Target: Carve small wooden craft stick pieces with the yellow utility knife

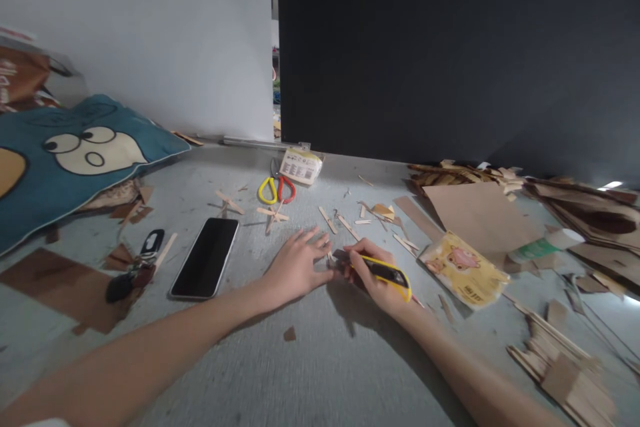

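Observation:
My right hand [375, 273] is closed round a yellow and black utility knife [387, 273], its blade pointing left and down to the table. Right at the blade's tip is a small wooden stick piece [330, 257], partly hidden by fingers. My left hand [299, 265] lies low on the table, its thumb and index finger on either side of that piece, pinning it; the other fingers are spread. Beyond the hands lie several loose craft sticks [327, 220]. Two small crossed-stick assemblies, one nearer [273, 215] and one farther left [229, 203], rest to the left of them.
A phone [206, 259] and keys [133, 277] lie left, by a blue cushion [95, 153]. Scissors [277, 188] and a white packet [301, 167] sit at the back. Rightward are a yellow packet [465, 270], a glue stick [545, 245], cardboard [480, 217] and stacked wooden strips [565, 363].

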Available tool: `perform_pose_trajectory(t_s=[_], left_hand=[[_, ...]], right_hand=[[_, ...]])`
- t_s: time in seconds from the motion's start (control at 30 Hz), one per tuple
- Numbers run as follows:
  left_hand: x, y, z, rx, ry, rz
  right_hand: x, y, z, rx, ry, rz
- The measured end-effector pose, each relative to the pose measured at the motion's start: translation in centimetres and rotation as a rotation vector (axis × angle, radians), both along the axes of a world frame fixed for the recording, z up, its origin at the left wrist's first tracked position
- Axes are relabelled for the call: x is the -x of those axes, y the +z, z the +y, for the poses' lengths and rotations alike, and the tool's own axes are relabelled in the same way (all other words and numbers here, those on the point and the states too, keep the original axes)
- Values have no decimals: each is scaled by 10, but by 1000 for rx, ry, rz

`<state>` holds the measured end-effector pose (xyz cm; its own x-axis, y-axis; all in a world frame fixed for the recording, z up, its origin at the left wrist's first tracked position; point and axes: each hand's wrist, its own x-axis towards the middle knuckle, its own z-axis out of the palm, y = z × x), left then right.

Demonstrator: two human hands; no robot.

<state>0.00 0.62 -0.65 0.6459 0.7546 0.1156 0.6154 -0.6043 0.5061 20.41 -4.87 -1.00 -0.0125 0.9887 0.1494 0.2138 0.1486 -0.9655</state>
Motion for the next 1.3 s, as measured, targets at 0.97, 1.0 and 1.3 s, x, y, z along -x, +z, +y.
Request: perform_pose_trajectory(t_s=[0.97, 1.0, 1.3], left_hand=[[-3, -4, 0, -32, 17, -1], [-3, -3, 0, -31, 17, -5], [-2, -1, -1, -11, 16, 10]], right_hand=[[15, 8, 5, 162, -36, 158], [16, 7, 5, 189, -65, 209], [16, 1, 12, 391, -188, 551]])
